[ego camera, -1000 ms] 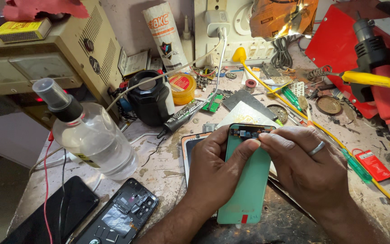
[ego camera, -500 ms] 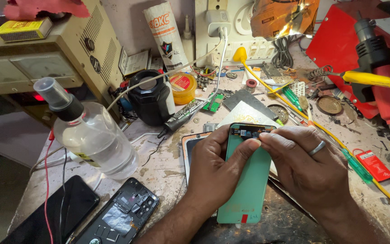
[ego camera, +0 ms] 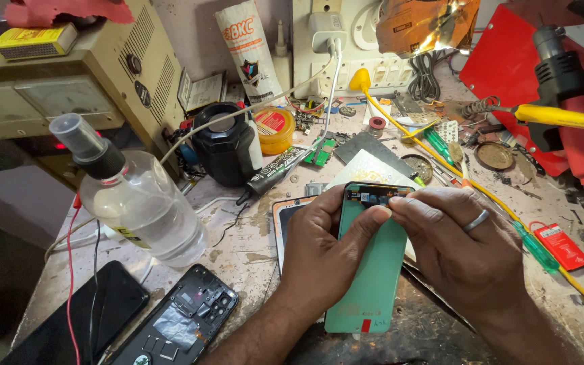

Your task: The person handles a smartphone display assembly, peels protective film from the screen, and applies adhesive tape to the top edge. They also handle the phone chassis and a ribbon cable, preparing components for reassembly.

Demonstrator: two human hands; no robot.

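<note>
A green phone screen panel [ego camera: 368, 284] lies lengthwise at the middle of the cluttered bench, its dark connector strip [ego camera: 372, 197] at the far end. My left hand [ego camera: 322, 250] grips the panel's left edge, thumb pressed near the top. My right hand [ego camera: 461, 250], with a ring on one finger, pinches at the connector strip with thumb and forefinger. Under the panel lies another phone with an orange rim [ego camera: 281, 223].
A clear spray bottle [ego camera: 133, 199] stands at the left. An opened phone body [ego camera: 180, 324] and a black phone [ego camera: 79, 318] lie at the near left. A black jar [ego camera: 224, 145], a yellow tin [ego camera: 273, 130], a green screwdriver [ego camera: 535, 247] and a red hot-air tool [ego camera: 579, 115] surround the hands.
</note>
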